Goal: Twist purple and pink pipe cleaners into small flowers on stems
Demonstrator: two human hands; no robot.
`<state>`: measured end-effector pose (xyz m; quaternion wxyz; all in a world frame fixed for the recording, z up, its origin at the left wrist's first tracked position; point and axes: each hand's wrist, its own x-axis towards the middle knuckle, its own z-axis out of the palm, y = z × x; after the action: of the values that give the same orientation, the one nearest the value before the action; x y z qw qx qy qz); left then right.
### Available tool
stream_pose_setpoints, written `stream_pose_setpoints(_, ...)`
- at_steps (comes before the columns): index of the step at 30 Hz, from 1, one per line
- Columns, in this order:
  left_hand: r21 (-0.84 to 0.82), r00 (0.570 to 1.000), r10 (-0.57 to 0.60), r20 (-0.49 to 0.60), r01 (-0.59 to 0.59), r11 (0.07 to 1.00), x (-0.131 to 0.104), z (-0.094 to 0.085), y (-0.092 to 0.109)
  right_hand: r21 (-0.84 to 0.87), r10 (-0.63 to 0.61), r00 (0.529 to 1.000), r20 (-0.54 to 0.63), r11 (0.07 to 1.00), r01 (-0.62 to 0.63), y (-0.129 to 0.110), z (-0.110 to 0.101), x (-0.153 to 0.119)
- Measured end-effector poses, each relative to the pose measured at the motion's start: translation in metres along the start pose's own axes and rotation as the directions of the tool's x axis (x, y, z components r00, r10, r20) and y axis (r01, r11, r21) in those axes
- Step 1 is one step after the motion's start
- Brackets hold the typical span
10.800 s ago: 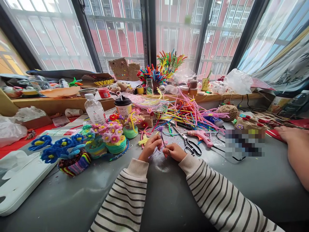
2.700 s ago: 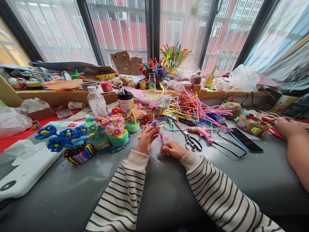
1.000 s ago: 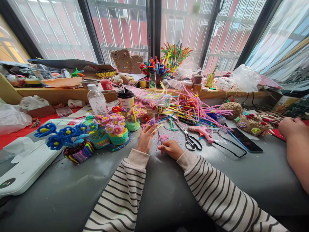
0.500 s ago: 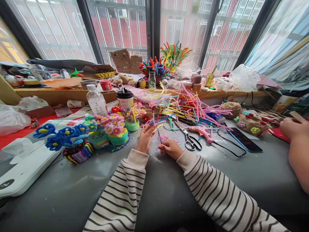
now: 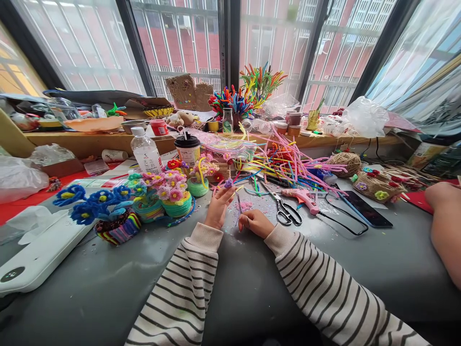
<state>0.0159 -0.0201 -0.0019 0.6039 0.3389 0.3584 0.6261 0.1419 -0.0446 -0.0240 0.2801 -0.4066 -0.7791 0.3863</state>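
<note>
Between the fingertips of my left hand (image 5: 218, 207) is a small purple fuzzy flower (image 5: 229, 183). My right hand (image 5: 256, 223) is closed around small thin scissors (image 5: 239, 204), whose blades point up and stand just right of my left fingers. Pink fuzz clippings (image 5: 246, 205) lie on the grey table (image 5: 245, 288) behind my hands. To the left stand pots of pink flowers (image 5: 173, 187) and a striped pot of blue flowers (image 5: 117, 228). Black-handled scissors (image 5: 286, 211) lie to the right of my right hand.
A pink glue gun (image 5: 302, 198) with a black cord and a phone (image 5: 367, 209) lie at the right. Behind are piled pipe cleaners (image 5: 277, 158), a bottle (image 5: 146, 153) and a lidded cup (image 5: 187, 149). Another person's arm (image 5: 446, 226) rests at the right edge.
The thin scissors have turned more upright beside my left fingers. The other person's hand at the right edge has shifted slightly outward. The view has moved a little.
</note>
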Motion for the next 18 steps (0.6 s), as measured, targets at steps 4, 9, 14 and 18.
stream_pose_setpoints(4, -0.005, 1.0, -0.002, -0.003, 0.002, 1.0, 0.0005, -0.0008, -0.0004, 0.003, 0.017, 1.0, -0.02, 1.0, -0.017, 0.0005, 0.0009, -0.0001)
stream_pose_setpoints(9, -0.008, 0.999, 0.015, -0.034, -0.015, 1.0, 0.001, -0.0014, -0.0005, -0.016, 0.064, 0.993, -0.095, 0.998, -0.066, 0.0005, 0.0023, 0.0001)
stream_pose_setpoints(14, 0.001, 0.999, 0.028, -0.044, -0.028, 1.0, 0.001, -0.001, -0.0006, -0.024, 0.047, 0.996, -0.076, 0.999, -0.049, 0.0019, 0.001, 0.0002)
stream_pose_setpoints(18, 0.015, 1.0, 0.004, -0.022, -0.004, 1.0, -0.0004, 0.0002, 0.0005, 0.014, -0.009, 1.0, 0.006, 1.0, 0.009, 0.0034, -0.0019, 0.0004)
